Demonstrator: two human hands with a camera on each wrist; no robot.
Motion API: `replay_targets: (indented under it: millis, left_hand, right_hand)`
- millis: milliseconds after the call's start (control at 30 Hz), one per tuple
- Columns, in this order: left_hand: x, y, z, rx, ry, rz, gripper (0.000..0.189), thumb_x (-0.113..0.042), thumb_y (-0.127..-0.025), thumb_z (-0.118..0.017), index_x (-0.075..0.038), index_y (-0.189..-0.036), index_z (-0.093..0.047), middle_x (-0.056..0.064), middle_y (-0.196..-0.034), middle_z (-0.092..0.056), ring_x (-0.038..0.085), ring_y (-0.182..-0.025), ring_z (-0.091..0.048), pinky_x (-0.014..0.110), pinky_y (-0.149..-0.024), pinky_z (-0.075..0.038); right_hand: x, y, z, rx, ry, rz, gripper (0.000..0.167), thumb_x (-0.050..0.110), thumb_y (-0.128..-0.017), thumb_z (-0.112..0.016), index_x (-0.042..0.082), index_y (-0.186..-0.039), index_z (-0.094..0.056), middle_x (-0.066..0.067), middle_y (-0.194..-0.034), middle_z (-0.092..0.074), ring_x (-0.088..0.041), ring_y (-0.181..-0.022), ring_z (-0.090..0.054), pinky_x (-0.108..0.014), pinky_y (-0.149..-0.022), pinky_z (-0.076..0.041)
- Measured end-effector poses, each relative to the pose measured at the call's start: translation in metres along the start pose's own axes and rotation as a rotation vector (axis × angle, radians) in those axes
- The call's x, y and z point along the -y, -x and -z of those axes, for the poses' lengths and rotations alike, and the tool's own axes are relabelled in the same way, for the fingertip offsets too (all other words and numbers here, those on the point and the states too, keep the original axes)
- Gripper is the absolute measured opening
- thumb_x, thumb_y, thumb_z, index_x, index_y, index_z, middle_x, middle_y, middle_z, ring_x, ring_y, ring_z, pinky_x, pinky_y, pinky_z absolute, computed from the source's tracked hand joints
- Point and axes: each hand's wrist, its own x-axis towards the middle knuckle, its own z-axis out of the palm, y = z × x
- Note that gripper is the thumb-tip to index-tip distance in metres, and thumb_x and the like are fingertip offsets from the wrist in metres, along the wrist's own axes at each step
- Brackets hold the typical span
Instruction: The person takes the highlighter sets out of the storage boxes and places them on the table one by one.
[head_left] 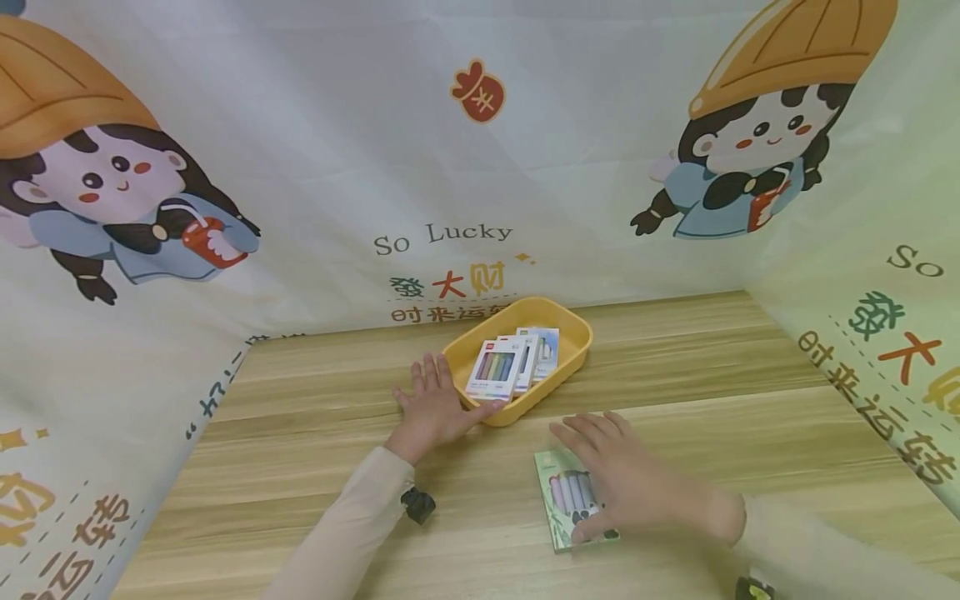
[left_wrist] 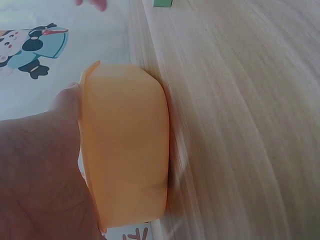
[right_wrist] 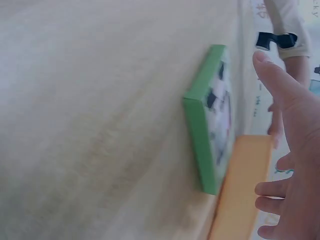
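Note:
A yellow plastic basket [head_left: 577, 354] stands at the back of the table with several white boxes of coloured sticks [head_left: 491, 371] inside. My left hand [head_left: 435, 408] is at its near left side, fingers spread and straight, the thumb over the near rim. The left wrist view has the basket's side wall [left_wrist: 127, 150] close beside that hand. Over a flat green box [head_left: 551, 500] with a panda picture hovers my right hand [head_left: 630, 475], fingers extended and holding nothing. In the right wrist view a gap shows between that hand [right_wrist: 300, 150] and the green box [right_wrist: 200, 135].
The wood-grain table [head_left: 300, 433] meets a printed white cloth backdrop [head_left: 337, 167] at the back and on both sides. The basket sits close to the back cloth. Dark wrist devices [head_left: 417, 505] are strapped at both sleeves.

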Motion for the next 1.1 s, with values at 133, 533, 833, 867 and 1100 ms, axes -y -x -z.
replay_targets:
  millis: [133,533,833,867,1100]
  left_hand:
    - [0.0,0.0,0.0,-0.001,-0.002,0.0,0.131,-0.089,-0.077,-0.043,0.002,-0.157,0.007,0.022,-0.165,0.012,0.042,-0.154,0.01,0.077,-0.113,-0.004]
    - [0.0,0.002,0.001,-0.002,0.006,-0.01,0.132,-0.09,-0.077,-0.044,0.003,-0.156,0.007,0.022,-0.165,0.013,0.042,-0.153,0.01,0.078,-0.113,-0.004]
    - [0.0,0.002,0.0,0.002,0.015,-0.008,0.132,-0.089,-0.077,-0.044,0.002,-0.156,0.008,0.022,-0.164,0.015,0.042,-0.153,0.012,0.077,-0.113,-0.003]
    - [0.001,0.002,0.0,0.0,0.012,-0.008,0.131,-0.089,-0.077,-0.044,0.002,-0.156,0.008,0.022,-0.164,0.014,0.042,-0.153,0.012,0.077,-0.113,-0.003]
    - [0.002,0.0,-0.001,-0.015,-0.002,-0.008,0.132,-0.089,-0.077,-0.045,0.002,-0.156,0.008,0.023,-0.165,0.011,0.043,-0.154,0.008,0.079,-0.112,-0.005]
  right_hand:
    - [-0.001,-0.003,0.008,-0.021,0.033,0.004,0.124,0.083,-0.062,-0.068,0.011,-0.155,-0.03,-0.015,-0.153,-0.044,-0.036,-0.14,-0.041,-0.062,-0.117,-0.027]
    - [-0.004,-0.008,0.009,-0.055,0.041,0.003,0.12,0.08,-0.065,-0.069,0.009,-0.154,-0.032,-0.015,-0.152,-0.045,-0.036,-0.138,-0.044,-0.061,-0.115,-0.03]
    - [-0.008,-0.02,0.021,-0.127,0.062,0.024,0.111,0.073,-0.071,-0.071,0.005,-0.152,-0.036,-0.017,-0.15,-0.048,-0.036,-0.138,-0.046,-0.06,-0.116,-0.032]
    - [-0.009,-0.021,0.022,-0.127,0.065,0.023,0.11,0.072,-0.072,-0.07,0.005,-0.152,-0.036,-0.017,-0.15,-0.048,-0.036,-0.138,-0.046,-0.06,-0.116,-0.032]
    - [-0.012,-0.032,0.029,-0.131,0.052,-0.003,0.103,0.064,-0.075,-0.073,0.004,-0.151,-0.038,-0.019,-0.148,-0.05,-0.037,-0.136,-0.047,-0.06,-0.114,-0.033]
